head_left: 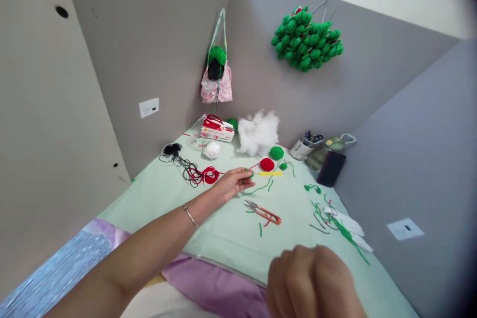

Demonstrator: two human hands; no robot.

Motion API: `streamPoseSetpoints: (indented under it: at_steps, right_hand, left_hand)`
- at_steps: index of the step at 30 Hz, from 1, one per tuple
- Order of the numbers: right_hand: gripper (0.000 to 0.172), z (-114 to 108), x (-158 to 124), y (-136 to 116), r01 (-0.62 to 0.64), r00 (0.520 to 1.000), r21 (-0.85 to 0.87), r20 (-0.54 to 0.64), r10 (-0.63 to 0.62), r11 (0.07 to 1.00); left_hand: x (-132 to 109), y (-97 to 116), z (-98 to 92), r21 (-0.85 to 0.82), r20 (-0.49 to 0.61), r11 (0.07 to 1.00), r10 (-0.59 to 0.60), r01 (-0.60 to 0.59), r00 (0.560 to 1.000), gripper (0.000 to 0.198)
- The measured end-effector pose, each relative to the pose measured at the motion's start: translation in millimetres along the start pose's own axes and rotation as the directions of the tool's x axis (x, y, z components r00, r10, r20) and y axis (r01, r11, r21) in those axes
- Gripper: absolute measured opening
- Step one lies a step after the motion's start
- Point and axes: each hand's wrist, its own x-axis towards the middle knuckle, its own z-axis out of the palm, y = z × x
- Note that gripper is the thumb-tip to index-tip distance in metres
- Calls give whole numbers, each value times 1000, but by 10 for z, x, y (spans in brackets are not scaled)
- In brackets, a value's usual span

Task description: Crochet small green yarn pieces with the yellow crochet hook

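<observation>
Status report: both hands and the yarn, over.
Left hand pinches green yarn beside yellow hook. Right hand fisted, near the camera. Orange snips lie between them, untouched.

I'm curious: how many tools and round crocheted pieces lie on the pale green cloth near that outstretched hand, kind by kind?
Near the left hand:
Red round crocheted piece: 1
Green round crocheted pieces: 2
Yellow crochet hook: 1
Orange thread snips: 1
Total: 5
</observation>
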Motion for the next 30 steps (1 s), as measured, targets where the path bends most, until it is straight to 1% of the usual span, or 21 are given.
streamPoseSetpoints:
  at_steps: [1, 2, 3, 4, 5, 6, 7, 8, 9, 11, 13, 16, 19, 22, 25, 27, 30]
  right_hand:
    - [53, 29, 189, -116, -98, 995, 52, 23, 97, 994]
    - [45, 32, 307, -175, -119, 993, 69, -17, 121, 990]
    - [36, 7, 362, -176, -141, 985, 63, -96, 147, 988]
    - [33, -41, 368, -128, -145, 953, 7, -267, 142, 989]
    - [30, -104, 341, -48, -142, 896, -68, -433, 99, 988]
    - [23, -171, 299, 49, -173, 839, -132, -538, 76, 976]
    - [26, -233, 254, 147, -186, 807, -174, -588, 50, 967]
    - [32, -282, 216, 235, -188, 803, -194, -595, 37, 963]
    - [39, -316, 189, 306, -211, 824, -197, -563, 65, 957]
    - [29, -336, 170, 392, -184, 868, -215, -494, 56, 959]
    - [18, -316, 185, 422, -129, 888, -217, -460, 16, 968]
    - [10, -284, 219, 429, -42, 883, -114, -469, -17, 993]
    - [7, -291, 233, 447, 1, 889, -32, -457, -16, 1000]
    - [6, -309, 224, 485, 34, 893, -77, -446, -65, 996]
    - [7, -307, 202, 521, 53, 870, -151, -479, -120, 987]
    - [7, -297, 187, 531, 36, 858, -161, -501, -113, 986]
    - [12, -284, 171, 513, -12, 855, -105, -516, -44, 994]
  left_hand:
    - [-70, 15, 18, -24, 1, 999, 21, -21, 1000, 40]
    - [-163, 16, 38, -48, 4, 998, 44, -43, 999, 38]
    - [-275, 3, 58, -70, 7, 996, 62, -61, 998, 31]
    - [-403, -24, 78, -93, 10, 993, 74, -72, 997, 20]
    - [-539, -62, 98, -111, 20, 991, 77, -74, 997, 13]
    - [-676, -105, 117, -120, 39, 991, 63, -58, 997, 13]
    - [-804, -147, 137, -118, 58, 992, 44, -37, 997, 15]
    - [-918, -185, 156, -109, 79, 994, 16, -8, 997, 17]
    - [-1011, -214, 174, -93, 100, 995, -13, 22, 995, 18]
    - [-1128, -243, 205, -57, 114, 997, -47, 54, 992, 18]
    - [-1164, -241, 223, 15, 106, 1000, -28, 26, 994, 17]
    - [-1141, -230, 223, 80, 126, 997, -7, -3, 992, 19]
    - [-1103, -242, 205, 88, 142, 996, -13, 0, 990, 21]
    - [-1076, -265, 189, 89, 118, 996, 2, -12, 993, 22]
    - [-1063, -274, 189, 97, 99, 995, -7, -2, 995, 21]
    - [-1061, -272, 197, 96, 93, 995, -19, 10, 995, 19]
    - [-1064, -265, 207, 99, 81, 995, -34, 26, 996, 16]
